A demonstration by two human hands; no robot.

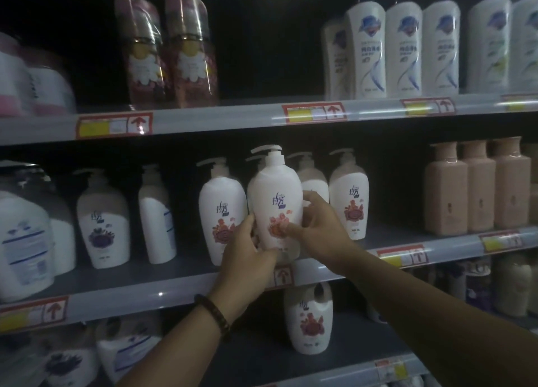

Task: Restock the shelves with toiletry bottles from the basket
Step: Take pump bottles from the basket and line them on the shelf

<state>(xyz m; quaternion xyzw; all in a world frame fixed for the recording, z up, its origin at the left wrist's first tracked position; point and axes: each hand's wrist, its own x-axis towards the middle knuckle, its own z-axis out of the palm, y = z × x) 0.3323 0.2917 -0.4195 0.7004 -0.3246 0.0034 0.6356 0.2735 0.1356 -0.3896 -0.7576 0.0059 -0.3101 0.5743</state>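
A white pump bottle (pixel 276 200) with a pink flower label stands upright at the front edge of the middle shelf (pixel 180 287). My left hand (pixel 247 258) grips its lower left side and base. My right hand (pixel 317 223) holds its right side, thumb across the label. Matching white pump bottles stand just behind it, one on the left (pixel 221 211) and one on the right (pixel 349 194). No basket is in view.
The upper shelf (pixel 233 115) carries pink wrapped bottles (pixel 171 54) and white shampoo bottles (pixel 404 48), with a dark gap between them. Pink square bottles (pixel 477 188) stand at the right of the middle shelf. A white jug-shaped bottle (pixel 308 319) sits on the lower shelf.
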